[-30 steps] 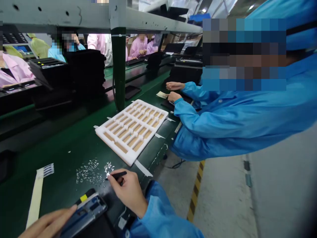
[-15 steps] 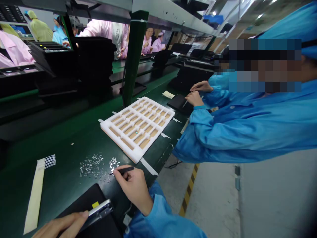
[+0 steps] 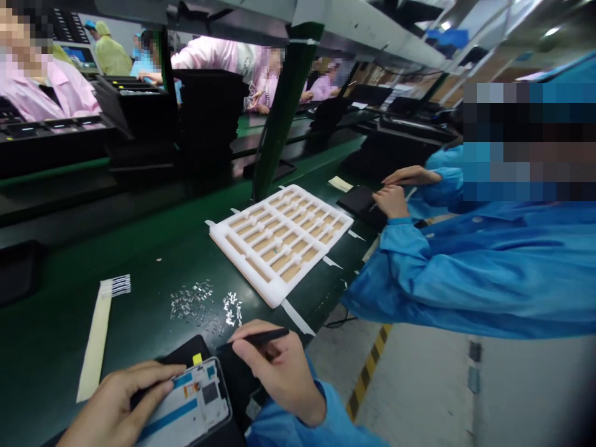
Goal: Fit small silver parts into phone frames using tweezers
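My left hand (image 3: 123, 403) has its thumb and fingers closed on the edge of a phone housing (image 3: 190, 413). The housing's inner side faces up, with blue strips and a small orange piece showing. Beneath it lies a black pad (image 3: 192, 347) with a yellow tab (image 3: 197, 359). Between the thumb and fingers of my right hand (image 3: 284, 375) is a pair of black tweezers (image 3: 267, 336), tips just beyond the housing's top corner. Whether the tips hold a part is too small to tell. Loose silver bits (image 3: 190, 301) and whiter small pieces (image 3: 231, 308) are scattered beyond the tweezers.
A white foam tray (image 3: 282, 295) with many slots sits taped to the green table. A cream strip (image 3: 94, 351) with thin prongs lies at left. On the right, a co-worker's hands (image 3: 393, 198) work over a black item. A green post (image 3: 284, 112) rises behind the tray.
The phone housing has turned from nearly edge-on to show its inner side. My right hand and the tweezers have drawn back from the loose pieces towards the housing. The camera view has shifted.
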### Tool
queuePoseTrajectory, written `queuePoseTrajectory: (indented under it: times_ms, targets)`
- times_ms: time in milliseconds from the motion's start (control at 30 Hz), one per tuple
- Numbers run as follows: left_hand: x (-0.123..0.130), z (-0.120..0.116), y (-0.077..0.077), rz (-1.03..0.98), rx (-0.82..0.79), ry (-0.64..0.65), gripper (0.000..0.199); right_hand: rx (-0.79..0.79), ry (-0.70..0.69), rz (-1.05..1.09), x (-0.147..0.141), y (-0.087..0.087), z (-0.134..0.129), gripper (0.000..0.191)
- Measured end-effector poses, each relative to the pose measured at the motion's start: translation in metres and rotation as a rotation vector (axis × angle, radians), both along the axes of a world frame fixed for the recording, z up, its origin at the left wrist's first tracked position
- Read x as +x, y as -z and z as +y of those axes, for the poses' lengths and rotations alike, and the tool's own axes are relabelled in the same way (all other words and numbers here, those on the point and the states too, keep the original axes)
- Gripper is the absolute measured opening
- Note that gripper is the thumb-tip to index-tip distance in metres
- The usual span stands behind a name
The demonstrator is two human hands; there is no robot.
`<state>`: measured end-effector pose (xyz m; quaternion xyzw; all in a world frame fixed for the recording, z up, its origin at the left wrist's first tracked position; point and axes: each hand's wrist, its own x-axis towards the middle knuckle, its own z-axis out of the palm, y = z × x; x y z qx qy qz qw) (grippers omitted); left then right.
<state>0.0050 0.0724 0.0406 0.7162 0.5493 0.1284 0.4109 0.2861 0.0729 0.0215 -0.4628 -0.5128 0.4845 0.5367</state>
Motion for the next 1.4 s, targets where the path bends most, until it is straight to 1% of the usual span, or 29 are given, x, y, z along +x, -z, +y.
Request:
queuePoseTrajectory:
  times_ms: [67,133,200,300,500,633,733,867,1000,1100,1200,1300,1400]
  targets:
    - [0.006,0.001,-0.002,-0.027,-0.033,-0.016,0.035,0.030,-0.097,0.025,-0.006,-0.008,-0.005,0.012]
    - [0.009,0.000,-0.004,-0.035,-0.046,-0.028,0.037,0.027,-0.169,0.027,-0.014,-0.010,-0.008,0.011]
    - [0.011,-0.002,-0.005,-0.035,-0.064,-0.020,0.038,-0.006,-0.214,0.007,-0.021,-0.010,-0.008,0.013]
    - [0.012,-0.004,-0.004,-0.035,-0.092,-0.006,0.040,-0.055,-0.241,-0.039,-0.028,-0.008,-0.006,0.015]
    - [0.012,-0.006,0.001,-0.003,-0.137,-0.036,0.044,-0.094,-0.247,-0.109,-0.031,-0.009,-0.004,0.018]
    - [0.013,-0.007,0.000,0.022,-0.127,-0.039,0.044,-0.101,-0.243,-0.136,-0.031,-0.007,-0.004,0.019]
    - [0.016,-0.008,-0.003,0.042,-0.091,-0.038,0.042,-0.105,-0.230,-0.138,-0.032,-0.006,-0.005,0.019]
    - [0.019,-0.010,-0.003,0.026,0.005,-0.067,0.038,-0.090,-0.214,-0.146,-0.033,-0.005,-0.005,0.019]
    - [0.018,-0.011,0.002,0.023,0.078,-0.079,0.031,-0.088,-0.193,-0.125,-0.034,-0.005,-0.006,0.017]
    - [0.017,-0.010,0.007,0.028,0.087,-0.073,0.028,-0.078,-0.177,-0.123,-0.035,-0.003,-0.008,0.017]
    - [0.018,-0.013,0.012,0.057,0.087,-0.116,0.028,-0.076,-0.164,-0.119,-0.036,-0.003,-0.009,0.018]
    - [0.018,-0.015,0.015,0.075,0.131,-0.155,0.026,-0.080,-0.145,-0.121,-0.036,-0.002,-0.009,0.018]
    - [0.017,-0.016,0.018,0.087,0.136,-0.119,0.024,-0.055,-0.131,-0.137,-0.037,-0.003,-0.009,0.018]
